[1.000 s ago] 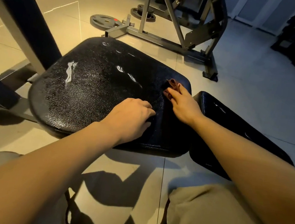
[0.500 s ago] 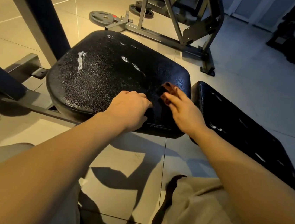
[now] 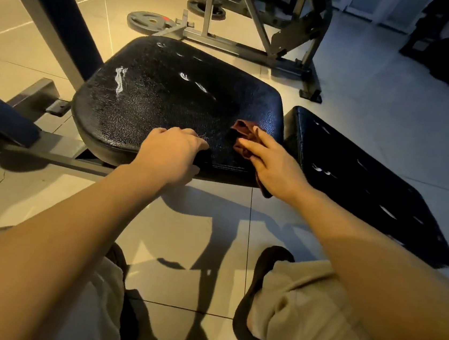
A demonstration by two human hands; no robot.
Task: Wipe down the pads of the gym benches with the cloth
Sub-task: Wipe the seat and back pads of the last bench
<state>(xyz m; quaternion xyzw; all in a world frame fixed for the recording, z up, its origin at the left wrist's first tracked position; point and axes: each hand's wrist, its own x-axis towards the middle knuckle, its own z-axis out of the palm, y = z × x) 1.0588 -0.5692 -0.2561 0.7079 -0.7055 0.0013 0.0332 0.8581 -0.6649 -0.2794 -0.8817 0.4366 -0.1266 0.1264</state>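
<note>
From the head camera, the small dark reddish-brown cloth (image 3: 242, 135) lies bunched on the near right corner of the wide black textured vinyl seat pad (image 3: 170, 99), one end trailing over the pad's front edge. It looks light, limp and easily crumpled, so it is best worked under flat fingers, not pinched. The pad appears firm but cushioned, and glossy wet streaks suggest a slick surface. The right hand (image 3: 274, 161) presses the cloth down with its fingers (image 3: 251, 145) mostly straight and slightly apart. The left hand (image 3: 172, 152) rests on the pad's front edge, fingers curled over the rim as if bracing. A second long black vinyl back pad (image 3: 362, 180) sits just beside, to the right.
</note>
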